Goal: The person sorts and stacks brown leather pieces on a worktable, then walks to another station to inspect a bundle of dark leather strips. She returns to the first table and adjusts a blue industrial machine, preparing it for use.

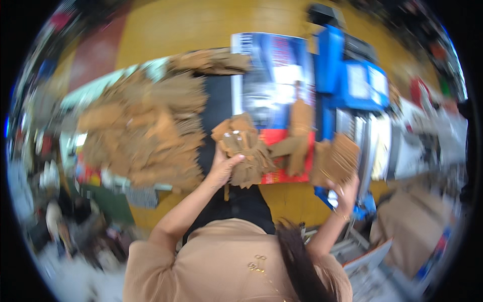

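My left hand (222, 165) is closed on a fanned bundle of brown leather-like pieces (244, 146), its thumb lying over their near side. In my right hand (346, 196) is a neater stack of the same brown pieces (336, 160), gripped from its near edge. Between the hands, more brown strips (299, 128) lie across a red, white and blue printed sheet (274, 80). To the left spreads a large layered pile of brown pieces (146, 128). Motion blurs the picture, so the exact material is hard to tell.
Beyond my right hand stands a blue machine (352, 83) with a dark part behind it. A smaller brown heap (206, 60) lies at the table's far edge. A brown cloth-like sack or cover (412, 221) sits low at the right.
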### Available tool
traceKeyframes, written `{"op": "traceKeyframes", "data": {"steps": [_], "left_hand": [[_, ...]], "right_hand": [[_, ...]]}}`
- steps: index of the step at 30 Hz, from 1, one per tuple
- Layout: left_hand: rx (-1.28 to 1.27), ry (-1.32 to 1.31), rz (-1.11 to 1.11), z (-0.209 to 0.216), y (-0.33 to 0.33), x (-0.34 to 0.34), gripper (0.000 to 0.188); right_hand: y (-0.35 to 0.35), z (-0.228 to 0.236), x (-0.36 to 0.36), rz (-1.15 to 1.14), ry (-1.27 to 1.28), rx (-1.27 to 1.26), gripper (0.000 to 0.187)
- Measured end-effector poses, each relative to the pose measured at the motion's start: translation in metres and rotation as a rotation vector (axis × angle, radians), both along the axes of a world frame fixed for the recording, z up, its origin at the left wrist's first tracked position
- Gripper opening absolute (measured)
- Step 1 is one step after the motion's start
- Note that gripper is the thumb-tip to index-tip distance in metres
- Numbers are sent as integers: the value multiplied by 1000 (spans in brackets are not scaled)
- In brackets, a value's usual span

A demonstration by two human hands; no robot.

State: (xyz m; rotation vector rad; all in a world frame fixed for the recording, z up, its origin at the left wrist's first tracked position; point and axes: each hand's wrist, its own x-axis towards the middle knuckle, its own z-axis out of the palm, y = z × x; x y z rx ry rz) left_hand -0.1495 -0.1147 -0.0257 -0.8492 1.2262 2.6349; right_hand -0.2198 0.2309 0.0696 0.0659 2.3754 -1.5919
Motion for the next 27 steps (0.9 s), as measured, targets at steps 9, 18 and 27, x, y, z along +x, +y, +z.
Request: {"op": "traceKeyframes", "data": {"steps": [9, 18, 27], "left_hand": [[-136, 108, 359, 72, -33, 111, 83], [-242, 135, 884, 122, -74, 187, 68], [-171, 261, 1019, 145, -133, 176, 72]], "right_hand": [[-143, 87, -53, 548, 320, -149, 94], [-460, 5, -31, 1254, 615, 473, 82], [-421, -2, -45, 922, 621, 318, 69]]}}
